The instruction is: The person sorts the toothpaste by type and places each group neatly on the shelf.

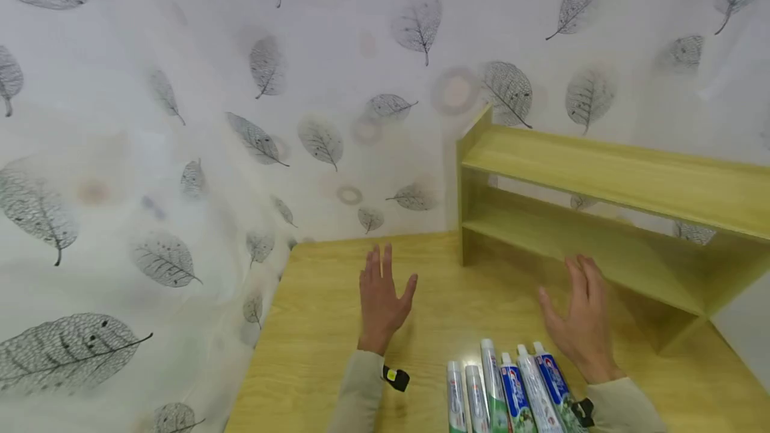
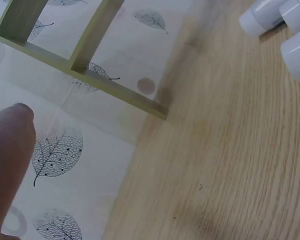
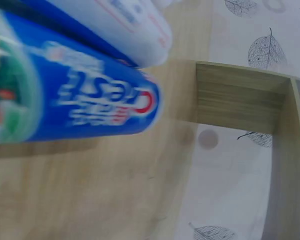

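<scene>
Hands (image 1: 481,313) hover flat, fingers straight, above table (image 1: 313,346) beyond 6 toothpaste tubes (image 1: 511,393).

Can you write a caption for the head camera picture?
Two open hands hover above six toothpaste tubes beside a wooden shelf.

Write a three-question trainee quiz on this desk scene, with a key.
1. How many toothpaste tubes lie on the table?
2. True or false: the left hand grips a tube.
3. The wooden shelf holds: A) tubes B) nothing visible C) a cup.

Key:
1. Six, side by side, caps pointing away from the person.
2. False; its fingers are spread and hold nothing, like those of the right hand.
3. B.
</scene>
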Motion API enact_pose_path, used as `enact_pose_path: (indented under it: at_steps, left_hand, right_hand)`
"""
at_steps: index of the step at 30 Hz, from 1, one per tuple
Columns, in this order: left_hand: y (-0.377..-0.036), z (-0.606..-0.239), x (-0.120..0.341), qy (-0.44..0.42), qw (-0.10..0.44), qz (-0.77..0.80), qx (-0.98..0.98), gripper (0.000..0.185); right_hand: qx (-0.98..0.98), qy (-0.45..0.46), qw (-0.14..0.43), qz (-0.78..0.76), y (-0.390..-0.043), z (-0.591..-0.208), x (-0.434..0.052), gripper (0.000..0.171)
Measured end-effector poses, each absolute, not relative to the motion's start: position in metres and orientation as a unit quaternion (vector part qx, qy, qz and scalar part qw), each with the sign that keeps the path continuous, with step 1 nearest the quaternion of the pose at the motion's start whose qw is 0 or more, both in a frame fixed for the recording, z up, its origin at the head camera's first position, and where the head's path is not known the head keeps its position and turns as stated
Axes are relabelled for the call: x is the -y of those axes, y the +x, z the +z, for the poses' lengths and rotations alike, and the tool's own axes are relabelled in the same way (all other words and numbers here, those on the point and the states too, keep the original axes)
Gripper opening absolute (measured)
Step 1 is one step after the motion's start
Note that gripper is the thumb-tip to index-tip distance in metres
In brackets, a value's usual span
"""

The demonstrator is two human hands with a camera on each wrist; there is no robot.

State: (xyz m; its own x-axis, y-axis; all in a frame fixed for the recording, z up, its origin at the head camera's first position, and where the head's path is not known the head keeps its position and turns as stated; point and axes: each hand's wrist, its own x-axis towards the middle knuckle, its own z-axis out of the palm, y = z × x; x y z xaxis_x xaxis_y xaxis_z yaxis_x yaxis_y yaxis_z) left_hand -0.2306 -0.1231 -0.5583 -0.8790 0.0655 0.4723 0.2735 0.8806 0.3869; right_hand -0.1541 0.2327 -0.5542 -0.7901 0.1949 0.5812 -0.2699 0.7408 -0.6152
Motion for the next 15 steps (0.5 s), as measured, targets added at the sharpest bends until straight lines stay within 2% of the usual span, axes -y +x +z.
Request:
enact_pose_path:
  at_steps: [9, 15]
  left_hand:
    - [-0.242, -0.57, 0.106, -0.156, 0.228, -0.263, 0.924, 0.068]
    - [-0.256, -0.569, 0.083, -0.223, 0.19, -0.318, 0.902, 0.061]
  right_hand:
    - [0.861, -0.028, 0.341, 0.375, -0.137, -0.567, -0.247, 0.077]
    - [0.847, -0.052, 0.384, 0.364, -0.125, -0.574, -0.261, 0.074]
